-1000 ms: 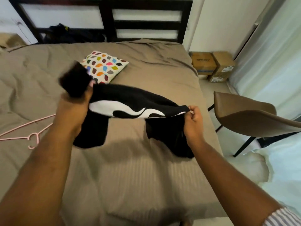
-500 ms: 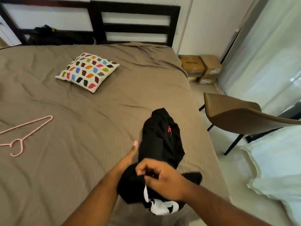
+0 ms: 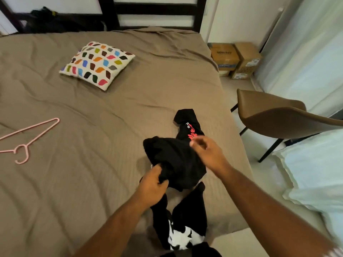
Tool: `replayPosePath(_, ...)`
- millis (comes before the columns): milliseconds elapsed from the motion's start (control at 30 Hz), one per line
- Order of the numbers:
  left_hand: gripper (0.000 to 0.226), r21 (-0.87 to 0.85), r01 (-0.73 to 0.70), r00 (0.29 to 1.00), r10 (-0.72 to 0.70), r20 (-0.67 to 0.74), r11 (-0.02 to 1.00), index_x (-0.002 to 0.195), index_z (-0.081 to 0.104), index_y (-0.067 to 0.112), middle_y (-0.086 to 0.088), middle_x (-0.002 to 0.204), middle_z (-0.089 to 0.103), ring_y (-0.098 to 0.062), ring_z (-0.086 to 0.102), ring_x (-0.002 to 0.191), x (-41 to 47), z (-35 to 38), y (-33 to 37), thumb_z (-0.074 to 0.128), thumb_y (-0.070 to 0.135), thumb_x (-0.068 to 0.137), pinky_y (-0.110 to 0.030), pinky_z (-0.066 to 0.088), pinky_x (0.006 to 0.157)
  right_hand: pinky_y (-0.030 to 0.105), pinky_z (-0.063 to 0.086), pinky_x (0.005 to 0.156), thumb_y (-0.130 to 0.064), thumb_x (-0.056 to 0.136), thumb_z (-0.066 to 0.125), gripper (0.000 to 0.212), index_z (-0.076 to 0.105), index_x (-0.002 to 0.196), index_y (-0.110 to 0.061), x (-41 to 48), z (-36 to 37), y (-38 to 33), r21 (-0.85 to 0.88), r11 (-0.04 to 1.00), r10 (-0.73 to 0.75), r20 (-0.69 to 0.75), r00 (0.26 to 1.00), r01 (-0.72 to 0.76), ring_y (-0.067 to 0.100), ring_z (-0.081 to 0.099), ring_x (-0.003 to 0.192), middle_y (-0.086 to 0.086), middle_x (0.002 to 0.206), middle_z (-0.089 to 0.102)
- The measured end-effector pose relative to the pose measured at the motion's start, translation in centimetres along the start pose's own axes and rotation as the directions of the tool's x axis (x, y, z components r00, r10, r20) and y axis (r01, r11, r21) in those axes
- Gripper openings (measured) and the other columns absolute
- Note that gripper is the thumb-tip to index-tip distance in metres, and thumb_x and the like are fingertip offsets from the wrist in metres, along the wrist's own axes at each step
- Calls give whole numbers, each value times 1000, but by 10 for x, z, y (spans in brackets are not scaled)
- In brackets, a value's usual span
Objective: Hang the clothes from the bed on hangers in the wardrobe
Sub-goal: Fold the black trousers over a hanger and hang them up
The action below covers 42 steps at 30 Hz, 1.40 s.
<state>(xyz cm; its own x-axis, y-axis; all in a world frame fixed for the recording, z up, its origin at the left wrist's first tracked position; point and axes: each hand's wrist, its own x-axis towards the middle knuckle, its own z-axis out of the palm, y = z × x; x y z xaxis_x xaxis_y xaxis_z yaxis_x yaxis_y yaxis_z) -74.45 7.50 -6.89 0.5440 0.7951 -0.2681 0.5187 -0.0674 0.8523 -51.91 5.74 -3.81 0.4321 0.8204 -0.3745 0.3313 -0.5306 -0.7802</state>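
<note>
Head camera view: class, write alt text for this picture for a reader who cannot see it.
A person's left-hand grip clutches a crumpled black printed garment on a brown-sheeted bed, while the blurred right-hand grip is over its red lettering. A thin pink hanger lies apart at the left, a multicoloured patterned cushion farther back.

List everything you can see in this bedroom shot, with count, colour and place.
black garment with red and white print: one, black, bed's right side
pink plastic hanger: one, pink, bed's left side
patterned square cushion: one, white and multicoloured, farther up bed
bed with taupe cover: one, taupe, fills view
dark heap, maybe clothes: one, black, bed's far left end
brown cardboard boxes: two, brown, floor right of bed
brown chair with black legs: one, brown, right of bed
left hand: one, grips garment
right hand: one, above garment, blurred, grip unclear
</note>
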Motion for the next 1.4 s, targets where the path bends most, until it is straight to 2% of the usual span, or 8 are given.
replayPosePath(133, 15, 114, -372, 928, 373, 9, 921, 69, 55, 17, 11, 92, 54, -15, 59, 79, -21, -2, 6, 49, 11, 82, -35, 48, 62, 42, 49, 106, -97, 56, 61, 108, 56, 139, -27, 46, 9, 13, 182, 912, 321, 244, 915, -368, 22, 63, 117, 2, 135, 64)
replayPosePath(267, 18, 153, -403, 912, 409, -12, 902, 74, 56, 17, 23, 95, 47, -3, 55, 83, -37, -9, 0, 56, 5, 87, -24, 45, 65, 38, 55, 88, -82, 64, 73, 89, 69, 120, -13, 29, 16, 10, 236, 743, 441, 532, 723, -626, 30, 69, 109, 12, 116, 74)
replayPosePath(500, 9, -12, -69, 978, 70, 196, 998, 82, 63, 28, 13, 97, 66, -3, 66, 90, -54, -17, -25, 68, 32, 75, -28, 55, 79, 41, 54, 101, -30, 91, 72, 31, 71, 120, -18, -10, 0, -26, 509, 824, 14, 423, 906, -250, 26, 70, 113, 7, 118, 74)
replayPosePath(600, 65, -174, 250, 910, -170, 379, 953, 115, 54, 48, 27, 118, 63, 11, 60, 108, -56, -30, -17, 94, 42, 64, -11, 49, 89, 29, 56, 90, -6, 94, 66, 20, 71, 113, -5, -29, -27, -52, 495, 868, -244, 347, 905, 44, 22, 71, 107, 10, 110, 75)
replayPosePath(767, 137, -208, -2, 999, 9, 32, 978, 153, -1, 54, 21, 159, 20, -5, 33, 143, -35, -49, 21, 92, 61, 53, -34, 40, 112, 21, 47, 91, 20, 86, 61, 29, 72, 107, 4, -50, -57, -72, 167, 844, -530, 411, 742, 510, 16, 66, 102, 12, 108, 66)
replayPosePath(933, 74, -8, -369, 925, 367, 101, 930, 142, 50, 38, 20, 146, 48, -3, 42, 137, -14, -61, 88, 86, 37, 77, -21, 35, 109, 37, 51, 99, 12, 88, 59, 30, 70, 112, -2, -69, -71, -76, 199, 848, -525, 438, 730, 491, 25, 66, 110, 13, 113, 67)
replayPosePath(1167, 37, 183, -355, 934, 358, 19, 917, 121, 64, 28, 19, 96, 66, -2, 66, 90, -6, -42, 119, 73, 41, 87, -11, 49, 74, 30, 54, 98, -28, 86, 80, 43, 65, 127, -28, -89, -89, -90, 49, 891, -424, 443, 790, 451, 9, 65, 116, -9, 121, 69)
replayPosePath(1400, 34, -46, -207, 958, 212, 192, 977, 91, 67, 27, 13, 75, 67, -4, 65, 68, -8, -65, 105, 78, 56, 78, -24, 51, 61, 25, 52, 95, -24, 95, 69, 15, 77, 105, -16, -95, -105, -104, -7, 822, -557, 199, 806, 570, 8, 69, 104, -7, 102, 76)
